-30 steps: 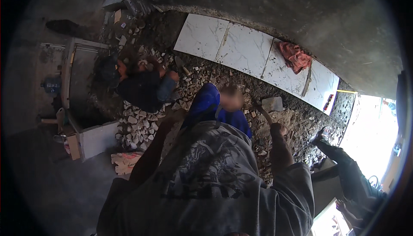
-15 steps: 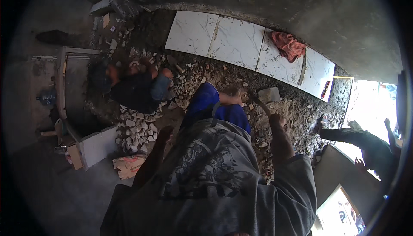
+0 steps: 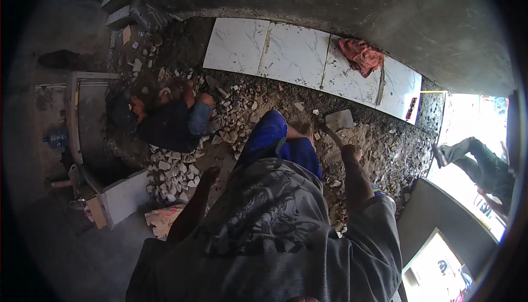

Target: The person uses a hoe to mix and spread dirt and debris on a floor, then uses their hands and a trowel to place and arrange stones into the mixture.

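Note:
My right hand (image 3: 352, 152) is closed around the end of a long, slightly curved wooden handle (image 3: 331, 134). The handle slants away over the rubble, up to the left, beside a flat grey slab of stone or concrete (image 3: 340, 119); whatever tool head it has cannot be made out. My left hand (image 3: 210, 175) hangs low at my left side, near a heap of broken pale stones (image 3: 177, 174). It is in shadow, and its fingers are too dark to read.
White marbled tiles (image 3: 294, 51) line the far wall, a red cloth (image 3: 361, 57) lying on them. At left a crouching person (image 3: 170, 120) is among the stones, near a box-like grey frame (image 3: 124, 192). Another person (image 3: 478, 162) is at the bright doorway on the right.
The person at the right has moved toward the doorway, drawing the foot back from the rubble. My right hand keeps its hold on the handle; the whole view has shifted slightly.

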Demonstrator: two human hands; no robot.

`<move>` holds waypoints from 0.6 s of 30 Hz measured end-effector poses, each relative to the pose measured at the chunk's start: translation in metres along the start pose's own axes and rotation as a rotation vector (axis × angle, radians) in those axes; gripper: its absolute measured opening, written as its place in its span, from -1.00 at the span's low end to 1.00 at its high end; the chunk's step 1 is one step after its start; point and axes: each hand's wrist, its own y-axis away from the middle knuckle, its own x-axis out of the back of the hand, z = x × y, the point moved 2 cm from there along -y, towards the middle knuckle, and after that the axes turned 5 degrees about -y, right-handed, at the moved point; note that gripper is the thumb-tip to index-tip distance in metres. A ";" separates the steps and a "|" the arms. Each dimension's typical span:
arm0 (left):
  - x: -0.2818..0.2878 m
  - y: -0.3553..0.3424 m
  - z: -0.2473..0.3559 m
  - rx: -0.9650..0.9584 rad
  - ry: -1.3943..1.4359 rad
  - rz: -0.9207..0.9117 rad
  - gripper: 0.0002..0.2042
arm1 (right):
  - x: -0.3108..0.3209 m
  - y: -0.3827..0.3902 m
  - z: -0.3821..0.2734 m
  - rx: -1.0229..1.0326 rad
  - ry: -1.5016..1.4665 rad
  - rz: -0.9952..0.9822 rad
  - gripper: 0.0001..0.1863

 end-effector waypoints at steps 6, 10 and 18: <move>0.006 -0.008 0.003 -0.067 -0.182 -0.019 -0.53 | 0.003 0.004 -0.003 0.100 0.079 0.009 -0.73; 0.023 -0.027 0.028 -0.270 -0.090 -0.084 -0.53 | 0.000 -0.002 -0.002 0.086 0.016 0.037 -0.73; 0.033 -0.039 0.013 -0.236 0.148 -0.121 -0.59 | 0.009 0.002 -0.004 0.027 -0.073 0.034 -0.73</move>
